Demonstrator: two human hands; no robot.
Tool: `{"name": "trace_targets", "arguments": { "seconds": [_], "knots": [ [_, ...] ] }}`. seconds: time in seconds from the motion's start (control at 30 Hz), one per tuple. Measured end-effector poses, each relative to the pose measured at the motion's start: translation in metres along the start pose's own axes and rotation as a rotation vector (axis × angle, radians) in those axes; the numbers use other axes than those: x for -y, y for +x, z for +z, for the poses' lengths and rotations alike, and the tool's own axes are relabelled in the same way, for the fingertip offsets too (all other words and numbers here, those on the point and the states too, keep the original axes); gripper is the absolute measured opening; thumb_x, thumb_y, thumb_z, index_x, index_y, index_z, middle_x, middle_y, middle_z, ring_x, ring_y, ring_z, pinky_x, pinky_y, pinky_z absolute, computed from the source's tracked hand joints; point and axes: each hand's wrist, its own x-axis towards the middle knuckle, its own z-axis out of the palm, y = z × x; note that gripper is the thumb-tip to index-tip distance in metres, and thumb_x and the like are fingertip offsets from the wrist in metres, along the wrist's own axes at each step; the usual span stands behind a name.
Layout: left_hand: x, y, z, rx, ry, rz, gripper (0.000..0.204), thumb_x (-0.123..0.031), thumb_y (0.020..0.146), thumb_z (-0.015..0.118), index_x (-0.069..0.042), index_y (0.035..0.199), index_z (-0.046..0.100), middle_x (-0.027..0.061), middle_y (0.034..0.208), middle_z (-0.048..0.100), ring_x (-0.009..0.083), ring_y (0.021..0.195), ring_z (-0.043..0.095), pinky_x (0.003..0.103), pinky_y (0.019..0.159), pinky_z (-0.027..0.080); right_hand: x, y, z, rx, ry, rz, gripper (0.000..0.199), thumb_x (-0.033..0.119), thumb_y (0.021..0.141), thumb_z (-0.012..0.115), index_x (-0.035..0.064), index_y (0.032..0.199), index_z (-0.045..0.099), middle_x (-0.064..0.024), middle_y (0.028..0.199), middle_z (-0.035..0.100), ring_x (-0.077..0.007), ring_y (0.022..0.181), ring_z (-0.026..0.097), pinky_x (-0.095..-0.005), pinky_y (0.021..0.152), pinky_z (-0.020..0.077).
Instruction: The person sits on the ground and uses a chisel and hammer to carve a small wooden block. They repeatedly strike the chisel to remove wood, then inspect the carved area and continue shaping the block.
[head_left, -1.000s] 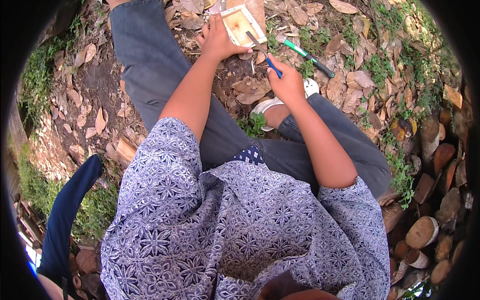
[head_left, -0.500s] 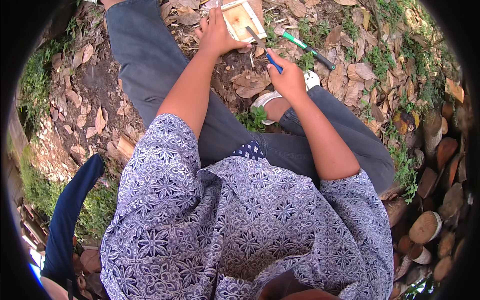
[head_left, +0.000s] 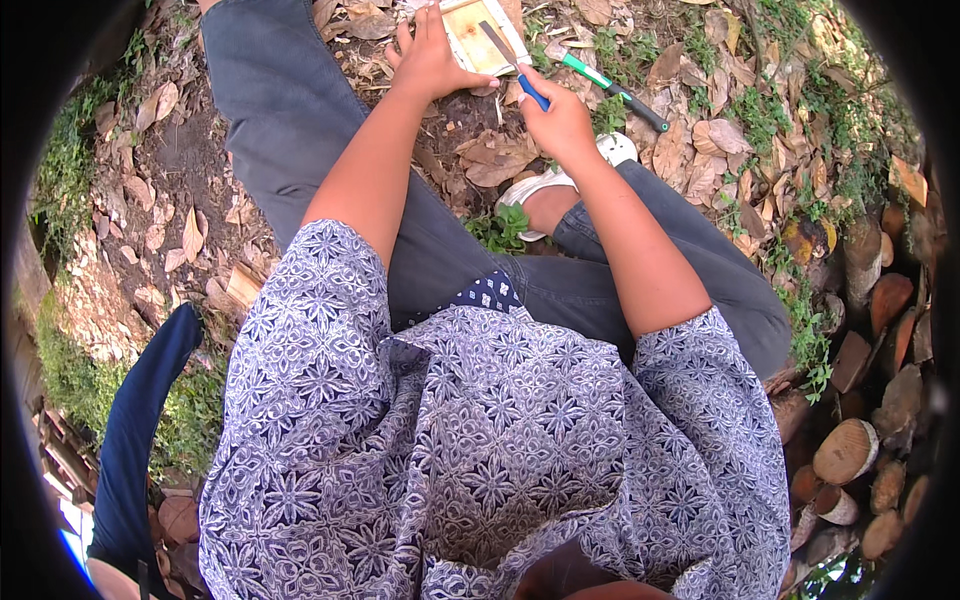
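Observation:
At the top of the view lies a square, light wooden piece (head_left: 466, 40) with a raised pale rim and a sunken middle. My left hand (head_left: 428, 62) holds its left side, fingers over the edge and thumb stretched along the near rim. My right hand (head_left: 561, 122) is closed round the blue handle of a chisel (head_left: 533, 94). The flat metal blade reaches forward over the sunken middle; whether its tip touches the wood I cannot tell. Just right of the wood, a hammer (head_left: 625, 97) with a green and black handle lies on the ground.
Dry leaves (head_left: 495, 158) and small green plants cover the soil. My legs (head_left: 290, 120) in grey trousers flank the work. Stacked cut logs (head_left: 846, 452) stand at the right. At the lower left, a dark blue sleeve or trouser leg (head_left: 145, 420) of another person shows.
My right hand has shifted slightly left and forward, and the chisel blade now reaches farther across the wood. My left hand stays at the wood's left side.

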Motion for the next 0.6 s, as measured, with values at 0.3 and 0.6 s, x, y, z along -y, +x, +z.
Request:
{"name": "trace_targets", "arguments": {
  "seconds": [0.3, 0.6],
  "knots": [
    [0.008, 0.007, 0.01, 0.012, 0.003, -0.008, 0.15, -0.05, 0.046, 0.099, -0.001, 0.161, 0.016, 0.024, 0.165, 0.026, 0.0461, 0.154, 0.014, 0.06, 0.123, 0.017, 0.001, -0.03, -0.001, 0.005, -0.006, 0.006, 0.049, 0.02, 0.094, 0.062, 0.0198, 0.143, 0.062, -0.0188, 0.127, 0.07, -0.0327, 0.111, 0.07, -0.0372, 0.095, 0.0536],
    [0.044, 0.014, 0.048, -0.13, 0.049, 0.115, 0.162, -0.069, 0.041, 0.095, -0.007, 0.164, 0.01, 0.0194, 0.169, 0.018, 0.0477, 0.154, 0.014, 0.073, 0.115, 0.021, 0.008, -0.036, 0.004, 0.049, 0.009, 0.059, 0.048, 0.017, 0.095, 0.06, 0.0206, 0.142, 0.062, -0.0192, 0.124, 0.071, -0.0339, 0.108, 0.071, -0.0384, 0.095, 0.0533]
  ]
}}
